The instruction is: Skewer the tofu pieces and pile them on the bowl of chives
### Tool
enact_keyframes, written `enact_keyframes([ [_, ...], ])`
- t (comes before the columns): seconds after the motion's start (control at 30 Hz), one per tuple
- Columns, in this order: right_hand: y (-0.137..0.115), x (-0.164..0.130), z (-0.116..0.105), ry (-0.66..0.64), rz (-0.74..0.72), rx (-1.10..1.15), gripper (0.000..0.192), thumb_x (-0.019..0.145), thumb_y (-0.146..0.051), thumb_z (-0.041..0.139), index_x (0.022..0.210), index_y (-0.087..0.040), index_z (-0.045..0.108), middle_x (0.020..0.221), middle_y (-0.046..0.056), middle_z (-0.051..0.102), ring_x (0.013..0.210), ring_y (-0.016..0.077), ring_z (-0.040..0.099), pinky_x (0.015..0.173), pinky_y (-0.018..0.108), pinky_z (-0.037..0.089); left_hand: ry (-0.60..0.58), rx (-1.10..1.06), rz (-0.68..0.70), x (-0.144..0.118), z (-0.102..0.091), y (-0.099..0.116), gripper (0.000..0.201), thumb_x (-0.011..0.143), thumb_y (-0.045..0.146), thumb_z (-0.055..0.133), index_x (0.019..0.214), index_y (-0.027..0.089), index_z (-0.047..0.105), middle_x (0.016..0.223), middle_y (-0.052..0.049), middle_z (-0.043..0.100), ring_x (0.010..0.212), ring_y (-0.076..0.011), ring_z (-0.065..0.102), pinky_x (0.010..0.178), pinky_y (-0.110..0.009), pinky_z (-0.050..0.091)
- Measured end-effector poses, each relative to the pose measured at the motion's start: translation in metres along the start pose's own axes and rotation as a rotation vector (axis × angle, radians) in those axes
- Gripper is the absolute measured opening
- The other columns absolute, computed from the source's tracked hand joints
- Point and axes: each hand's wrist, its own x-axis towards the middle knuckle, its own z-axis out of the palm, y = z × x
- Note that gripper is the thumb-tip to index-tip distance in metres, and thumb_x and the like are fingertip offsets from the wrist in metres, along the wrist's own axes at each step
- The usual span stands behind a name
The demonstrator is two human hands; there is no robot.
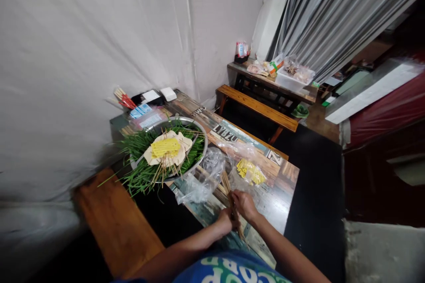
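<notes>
A bundle of thin wooden skewers (227, 185) is held over the near part of the table. My left hand (227, 222) is closed around its lower half, with the skewer ends showing below. Against the upper side of the bundle, my right hand (245, 205) is closed, its fingertips at the sticks. Just beyond lie yellow pieces in a clear plastic bag (250, 171). To the left, a large metal bowl (203, 152) holds long green stalks (142, 177), pale flat sheets (186, 145) and a stack of yellow slices (165, 147), with several skewers sticking out.
Crumpled clear plastic bags (199, 185) lie between the bowl and my hands. Red-ended sticks (124, 98), packets and a white box (168, 94) stand at the table's far left. Wooden benches (116, 225) flank the table. Another table holds a plastic tub (292, 80).
</notes>
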Motion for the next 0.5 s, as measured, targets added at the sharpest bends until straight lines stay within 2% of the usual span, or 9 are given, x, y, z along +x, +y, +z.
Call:
enact_keyframes([
  [0.3,0.005,0.017,-0.004,-0.096,0.001,-0.057,0.020,0.088,-0.029,0.050,0.088,-0.012,0.060,0.080,0.000,0.064,0.066,0.0111,0.061,0.062,0.029,0.051,0.050,-0.019,-0.037,0.001,0.002,0.003,0.017,0.046,0.003,0.055,0.054,0.016,0.048,0.047,0.004,0.048,0.043,-0.0102,0.045,0.043,-0.024,0.040],
  [0.5,0.000,0.015,0.001,-0.023,-0.025,-0.101,0.020,0.088,-0.029,0.050,0.087,-0.013,0.060,0.079,0.000,0.063,0.069,0.0120,0.061,0.065,0.030,0.050,0.023,-0.077,-0.069,-0.002,0.002,0.001,0.018,0.044,0.008,0.060,0.051,0.020,0.047,0.048,0.003,0.048,0.044,-0.0119,0.046,0.048,-0.029,0.043],
])
